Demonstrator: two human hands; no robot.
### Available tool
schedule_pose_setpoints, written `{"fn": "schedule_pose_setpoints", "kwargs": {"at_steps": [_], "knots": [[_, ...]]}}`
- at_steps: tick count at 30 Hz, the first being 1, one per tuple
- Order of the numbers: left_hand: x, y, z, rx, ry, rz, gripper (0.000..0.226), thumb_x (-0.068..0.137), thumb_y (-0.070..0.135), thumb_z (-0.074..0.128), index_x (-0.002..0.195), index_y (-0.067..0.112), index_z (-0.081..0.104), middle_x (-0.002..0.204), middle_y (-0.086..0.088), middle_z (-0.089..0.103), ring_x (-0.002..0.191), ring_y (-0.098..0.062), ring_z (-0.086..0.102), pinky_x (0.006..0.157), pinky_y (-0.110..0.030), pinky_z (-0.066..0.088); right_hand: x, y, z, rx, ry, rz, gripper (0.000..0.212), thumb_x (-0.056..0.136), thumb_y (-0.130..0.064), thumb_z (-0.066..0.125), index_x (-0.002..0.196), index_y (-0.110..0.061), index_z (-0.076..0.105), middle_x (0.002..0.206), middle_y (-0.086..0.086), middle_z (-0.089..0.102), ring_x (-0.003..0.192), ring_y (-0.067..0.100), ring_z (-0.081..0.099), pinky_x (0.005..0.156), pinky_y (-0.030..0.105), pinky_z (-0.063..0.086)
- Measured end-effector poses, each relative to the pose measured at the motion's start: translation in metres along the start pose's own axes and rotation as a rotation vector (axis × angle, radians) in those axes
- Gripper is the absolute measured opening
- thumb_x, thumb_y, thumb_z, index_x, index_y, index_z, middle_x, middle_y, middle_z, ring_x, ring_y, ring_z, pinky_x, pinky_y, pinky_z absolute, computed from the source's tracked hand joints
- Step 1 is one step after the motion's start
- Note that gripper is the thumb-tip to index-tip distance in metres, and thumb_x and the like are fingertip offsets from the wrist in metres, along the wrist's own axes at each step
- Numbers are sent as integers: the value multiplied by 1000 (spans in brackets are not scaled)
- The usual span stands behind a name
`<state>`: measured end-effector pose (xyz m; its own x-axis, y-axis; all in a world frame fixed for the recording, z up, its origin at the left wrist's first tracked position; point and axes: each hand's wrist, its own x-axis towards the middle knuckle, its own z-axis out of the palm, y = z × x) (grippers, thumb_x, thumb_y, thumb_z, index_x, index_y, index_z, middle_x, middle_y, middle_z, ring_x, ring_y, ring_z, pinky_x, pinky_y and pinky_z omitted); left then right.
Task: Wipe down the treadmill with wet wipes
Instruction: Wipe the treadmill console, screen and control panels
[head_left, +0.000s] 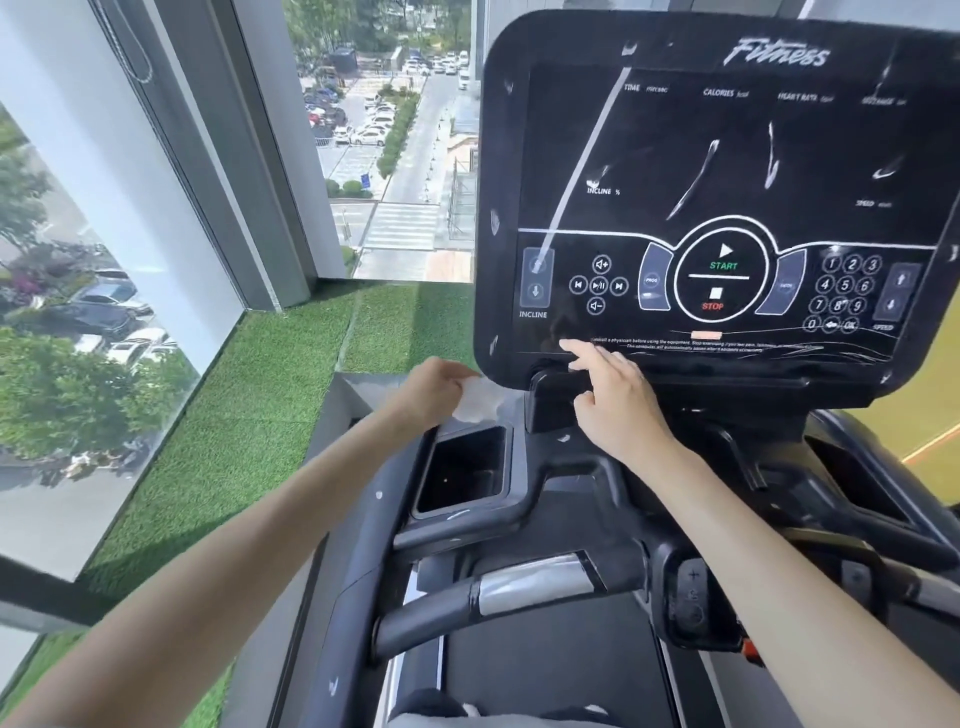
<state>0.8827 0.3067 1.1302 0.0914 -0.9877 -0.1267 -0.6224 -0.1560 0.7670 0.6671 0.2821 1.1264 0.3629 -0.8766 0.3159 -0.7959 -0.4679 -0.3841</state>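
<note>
Handlebar (519, 587) nearest, left hand (434, 389) clutching wipe (478, 400), right hand (613, 395) loosely spread by console (727, 197).

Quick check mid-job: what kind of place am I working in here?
Probably a gym on an upper floor: a treadmill console marked Fitness, green artificial turf, and a tall window overlooking parked cars far below.

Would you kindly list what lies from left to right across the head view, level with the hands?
Window glass → green artificial turf → left hand → wet wipe → right hand → treadmill's right-side cup pocket → yellow wall.
</note>
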Motion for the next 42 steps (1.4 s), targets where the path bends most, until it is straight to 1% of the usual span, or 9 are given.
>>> {"fn": "schedule_pose_setpoints", "kwargs": {"at_steps": [3, 6, 9, 13, 18, 23, 28, 32, 42], "knots": [[-2, 4, -3, -174, 312, 84, 32, 92, 0, 46, 115, 6, 67, 107, -9, 68, 88, -17, 59, 76, -25, 45, 4, -2, 6, -111, 7, -49, 56, 77, 6, 47, 131, -11, 53, 107, 7, 58, 100, 27, 49, 98, 35, 36], [-9, 4, 19, 147, 652, 473, 33, 87, -5, 46, 103, 8, 72, 98, -8, 64, 88, -21, 55, 73, -29, 45, 4, -4, 14, -148, 60, -78, 47, 74, 8, 53, 118, -5, 62, 100, 9, 60, 92, 29, 53, 97, 41, 41], [2, -19, 56, 701, 544, 872, 27, 77, -3, 60, 102, 1, 67, 94, -13, 62, 86, -26, 44, 71, -34, 39, -3, -9, 24, -157, 77, -78, 46, 71, 10, 55, 115, 0, 63, 107, 10, 64, 99, 31, 56, 93, 40, 45], [16, -39, 61, 830, 353, 964, 40, 80, -5, 57, 120, -6, 55, 119, -16, 51, 103, -30, 48, 85, -38, 45, -5, -14, 26, -148, 100, -42, 46, 74, 9, 53, 118, 0, 62, 108, 7, 64, 103, 29, 55, 81, 36, 49], [28, -43, 31, 876, 360, 944, 53, 88, -5, 29, 138, -4, 44, 147, -15, 41, 141, -23, 24, 119, -38, 14, -4, -16, 30, -175, 182, -46, 44, 62, 11, 62, 104, -1, 66, 92, 7, 65, 86, 30, 59, 67, 32, 52], [28, -50, 48, 966, 203, 1139, 42, 91, -7, 35, 131, -8, 50, 140, -24, 47, 131, -37, 43, 110, -48, 35, -5, -17, 32, -182, 209, -53, 44, 60, 12, 62, 102, -1, 66, 89, 7, 65, 83, 29, 60, 64, 32, 52], [30, -48, 35, 814, 404, 930, 54, 83, -9, 29, 136, -7, 42, 141, -24, 45, 133, -38, 39, 116, -44, 16, -6, -15, 32, -189, 196, -55, 45, 60, 12, 60, 102, 0, 66, 90, 8, 64, 82, 31, 59, 60, 33, 51], [28, -59, 52, 907, 229, 1097, 45, 100, -2, 20, 135, -5, 47, 142, -20, 45, 133, -34, 42, 116, -43, 15, -5, -14, 30, -191, 194, -70, 39, 63, 12, 59, 99, -1, 65, 86, 8, 62, 80, 30, 58, 58, 35, 53], [19, -72, 45, 866, 290, 1096, 53, 89, -4, 31, 141, 2, 38, 147, -13, 41, 147, -17, 5, 120, -35, 7, -4, -12, 36, -277, 226, -101, 54, 60, 7, 67, 113, 0, 66, 90, 10, 62, 77, 28, 57, 59, 32, 51]]}}
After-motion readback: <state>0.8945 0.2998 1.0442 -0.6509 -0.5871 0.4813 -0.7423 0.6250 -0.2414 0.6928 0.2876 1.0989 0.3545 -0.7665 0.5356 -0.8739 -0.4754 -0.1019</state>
